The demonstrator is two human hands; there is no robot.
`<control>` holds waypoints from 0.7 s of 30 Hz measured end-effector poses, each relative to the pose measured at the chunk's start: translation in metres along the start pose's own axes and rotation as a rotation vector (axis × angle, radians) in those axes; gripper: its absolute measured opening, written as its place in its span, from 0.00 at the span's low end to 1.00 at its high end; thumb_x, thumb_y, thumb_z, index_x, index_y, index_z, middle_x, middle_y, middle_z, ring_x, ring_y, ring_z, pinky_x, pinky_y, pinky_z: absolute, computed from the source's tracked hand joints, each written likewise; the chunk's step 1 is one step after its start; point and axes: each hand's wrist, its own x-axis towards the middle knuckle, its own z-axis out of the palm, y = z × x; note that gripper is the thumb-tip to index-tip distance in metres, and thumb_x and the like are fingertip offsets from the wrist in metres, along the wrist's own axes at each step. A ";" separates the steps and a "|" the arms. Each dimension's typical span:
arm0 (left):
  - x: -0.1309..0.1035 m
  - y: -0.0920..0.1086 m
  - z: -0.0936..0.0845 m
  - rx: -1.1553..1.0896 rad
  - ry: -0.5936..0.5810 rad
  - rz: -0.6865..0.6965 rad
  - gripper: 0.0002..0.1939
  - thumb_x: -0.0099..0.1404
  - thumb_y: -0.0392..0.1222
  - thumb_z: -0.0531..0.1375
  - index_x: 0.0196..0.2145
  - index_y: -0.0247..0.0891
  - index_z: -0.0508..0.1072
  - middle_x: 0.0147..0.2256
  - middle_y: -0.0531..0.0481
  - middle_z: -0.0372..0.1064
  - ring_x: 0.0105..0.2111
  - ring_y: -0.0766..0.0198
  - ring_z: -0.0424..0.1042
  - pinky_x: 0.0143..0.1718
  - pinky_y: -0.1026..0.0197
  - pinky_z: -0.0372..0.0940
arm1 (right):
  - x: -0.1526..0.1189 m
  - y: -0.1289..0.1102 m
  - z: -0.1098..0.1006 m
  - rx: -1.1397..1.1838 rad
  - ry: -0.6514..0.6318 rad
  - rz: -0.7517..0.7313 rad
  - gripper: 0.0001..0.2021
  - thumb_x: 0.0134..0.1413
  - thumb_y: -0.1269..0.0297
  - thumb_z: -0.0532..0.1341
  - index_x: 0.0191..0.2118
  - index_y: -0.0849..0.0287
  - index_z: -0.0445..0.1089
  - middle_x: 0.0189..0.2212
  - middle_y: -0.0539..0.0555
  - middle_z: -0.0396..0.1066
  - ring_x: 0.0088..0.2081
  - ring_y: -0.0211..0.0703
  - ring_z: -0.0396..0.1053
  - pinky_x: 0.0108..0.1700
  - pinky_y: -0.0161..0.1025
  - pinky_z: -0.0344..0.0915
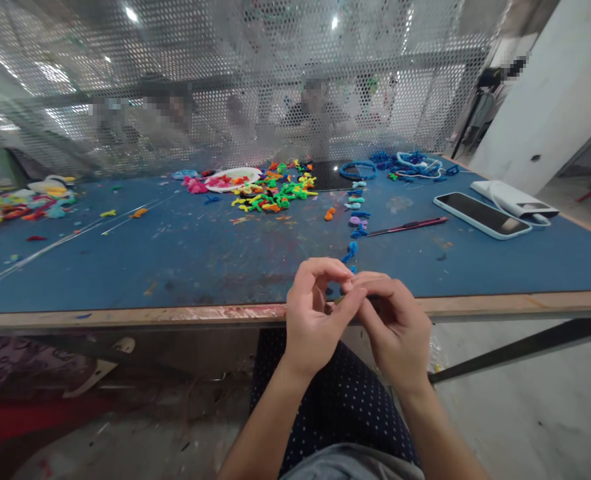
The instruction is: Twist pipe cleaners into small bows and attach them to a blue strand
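Both hands meet over the front edge of the blue table (200,267), fingertips touching. My left hand (318,313) is closed in a pinch, thumb and forefinger against the other hand's fingertips. My right hand (395,320) pinches at the same spot. Whatever lies between them is too small or hidden to make out. Just beyond the fingers lies a blue twisted piece (351,251), at the near end of a column of small blue, purple and light blue pieces (356,221). A dark red pen-like tool (408,227) points towards that column.
Behind are a heap of green, yellow and orange pieces (275,193), a white plate (248,175), a blue ring (358,171) and blue coils (415,163). A phone (482,215) and white power bank (518,199) lie right. Perforated metal mesh (255,87) stands along the back.
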 end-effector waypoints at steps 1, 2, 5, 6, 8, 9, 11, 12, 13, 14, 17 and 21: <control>0.000 0.001 0.000 -0.008 0.017 -0.020 0.13 0.56 0.29 0.65 0.36 0.40 0.67 0.34 0.52 0.66 0.35 0.67 0.69 0.45 0.60 0.67 | 0.000 0.000 0.000 -0.009 0.001 -0.002 0.06 0.57 0.74 0.59 0.36 0.55 0.70 0.35 0.53 0.72 0.41 0.44 0.71 0.47 0.47 0.68; 0.000 0.001 0.000 -0.027 0.033 -0.040 0.13 0.55 0.29 0.65 0.35 0.40 0.67 0.34 0.52 0.67 0.34 0.67 0.70 0.45 0.60 0.68 | -0.001 0.000 0.000 -0.017 0.000 -0.007 0.07 0.57 0.75 0.59 0.37 0.55 0.70 0.35 0.53 0.72 0.41 0.44 0.71 0.47 0.47 0.68; 0.000 0.002 -0.001 -0.093 0.086 -0.074 0.15 0.53 0.29 0.67 0.34 0.40 0.66 0.32 0.55 0.70 0.32 0.69 0.72 0.49 0.58 0.67 | -0.001 -0.002 0.000 -0.041 -0.027 -0.004 0.08 0.56 0.75 0.59 0.37 0.54 0.71 0.37 0.53 0.73 0.43 0.43 0.71 0.48 0.45 0.68; 0.001 0.001 -0.002 -0.110 0.098 -0.074 0.16 0.52 0.29 0.68 0.33 0.40 0.66 0.31 0.55 0.71 0.31 0.70 0.73 0.52 0.56 0.66 | 0.000 -0.003 -0.001 -0.039 -0.039 0.005 0.09 0.56 0.76 0.59 0.38 0.54 0.71 0.37 0.53 0.73 0.44 0.43 0.71 0.48 0.44 0.68; 0.002 0.000 -0.005 -0.127 0.110 -0.065 0.18 0.50 0.28 0.69 0.33 0.40 0.66 0.30 0.57 0.73 0.30 0.71 0.73 0.57 0.53 0.61 | 0.001 -0.004 -0.002 -0.003 -0.072 0.028 0.09 0.56 0.76 0.59 0.38 0.54 0.71 0.38 0.53 0.74 0.46 0.44 0.71 0.49 0.45 0.69; 0.003 0.000 -0.006 -0.128 0.111 -0.059 0.18 0.49 0.29 0.70 0.32 0.40 0.66 0.30 0.57 0.74 0.28 0.72 0.74 0.59 0.51 0.59 | 0.001 -0.004 -0.003 0.028 -0.090 0.039 0.09 0.56 0.76 0.59 0.38 0.54 0.71 0.39 0.53 0.75 0.47 0.45 0.71 0.48 0.45 0.70; 0.005 -0.001 -0.009 -0.129 0.107 -0.054 0.19 0.48 0.32 0.71 0.32 0.40 0.66 0.30 0.57 0.74 0.26 0.72 0.73 0.60 0.48 0.58 | 0.002 -0.005 -0.005 0.080 -0.129 0.048 0.09 0.56 0.76 0.59 0.38 0.53 0.71 0.40 0.53 0.75 0.48 0.46 0.71 0.48 0.45 0.71; 0.007 -0.001 -0.010 -0.132 0.102 -0.060 0.18 0.48 0.33 0.71 0.31 0.40 0.66 0.30 0.57 0.74 0.26 0.72 0.73 0.60 0.48 0.58 | 0.003 -0.005 -0.005 0.091 -0.150 0.040 0.09 0.56 0.76 0.59 0.37 0.53 0.71 0.40 0.52 0.76 0.49 0.46 0.71 0.48 0.46 0.71; 0.008 0.000 -0.011 -0.139 0.093 -0.073 0.18 0.48 0.34 0.71 0.31 0.40 0.66 0.30 0.57 0.73 0.26 0.72 0.73 0.59 0.48 0.59 | 0.004 -0.005 -0.006 0.091 -0.170 0.025 0.09 0.56 0.76 0.59 0.37 0.53 0.71 0.40 0.52 0.76 0.49 0.46 0.71 0.49 0.47 0.70; 0.009 0.000 -0.012 -0.151 0.080 -0.093 0.17 0.48 0.34 0.71 0.31 0.40 0.66 0.30 0.57 0.73 0.26 0.72 0.72 0.58 0.49 0.61 | 0.005 -0.006 -0.006 0.082 -0.187 0.006 0.08 0.55 0.76 0.60 0.36 0.54 0.71 0.39 0.52 0.76 0.48 0.46 0.71 0.50 0.48 0.69; 0.011 -0.001 -0.014 -0.197 0.021 -0.170 0.16 0.49 0.34 0.71 0.30 0.39 0.66 0.33 0.55 0.71 0.25 0.73 0.71 0.52 0.52 0.66 | 0.008 -0.007 -0.006 0.032 -0.208 -0.046 0.07 0.55 0.75 0.61 0.34 0.55 0.71 0.35 0.52 0.76 0.43 0.46 0.72 0.48 0.50 0.69; 0.011 -0.001 -0.015 -0.220 0.001 -0.176 0.14 0.51 0.32 0.69 0.29 0.39 0.67 0.33 0.56 0.68 0.25 0.75 0.68 0.50 0.54 0.67 | 0.007 -0.008 -0.003 -0.007 -0.145 -0.044 0.07 0.55 0.75 0.61 0.34 0.55 0.72 0.32 0.52 0.74 0.39 0.45 0.72 0.42 0.46 0.70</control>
